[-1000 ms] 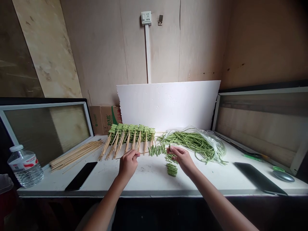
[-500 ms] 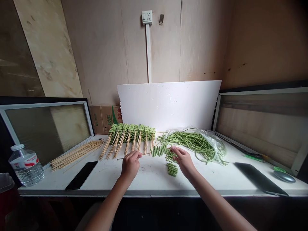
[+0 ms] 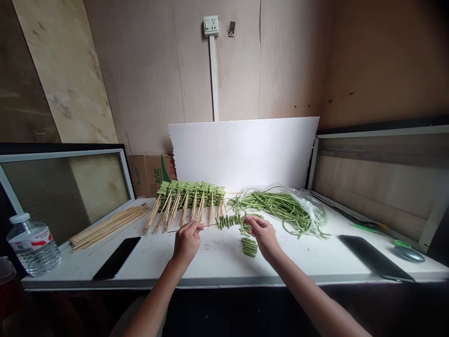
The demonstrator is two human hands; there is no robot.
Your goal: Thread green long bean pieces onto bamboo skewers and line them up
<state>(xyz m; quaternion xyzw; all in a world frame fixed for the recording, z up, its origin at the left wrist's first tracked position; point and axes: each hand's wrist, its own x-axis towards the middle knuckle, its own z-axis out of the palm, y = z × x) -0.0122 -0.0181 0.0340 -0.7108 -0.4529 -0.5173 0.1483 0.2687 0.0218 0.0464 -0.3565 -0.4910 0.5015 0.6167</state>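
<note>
My left hand (image 3: 187, 238) is closed around the bare part of a bamboo skewer (image 3: 210, 225), whose free end sticks out to the left. Several short pieces of green long bean (image 3: 228, 221) are threaded side by side along it. At the right end of the skewer, the fingertips of my right hand (image 3: 261, 234) pinch a small piece of bean; the fingers partly hide it. Just below lies a neat little stack of cut bean pieces (image 3: 249, 247). More loose cut pieces (image 3: 244, 229) lie behind my right hand, partly covered by it.
Finished bean skewers (image 3: 191, 192) are piled at the back, sticks facing me. Bare skewers (image 3: 108, 227), a phone (image 3: 117, 257) and a water bottle (image 3: 34, 245) are at left. Uncut long beans (image 3: 277, 206) spill from a plastic bag; a dark flat device (image 3: 375, 257) and mouse (image 3: 409, 254) lie right.
The view has shifted slightly, moving everything a little to the left in the picture. Both hands keep nearly the same hold at the skewer, and the threaded pieces look much the same.
</note>
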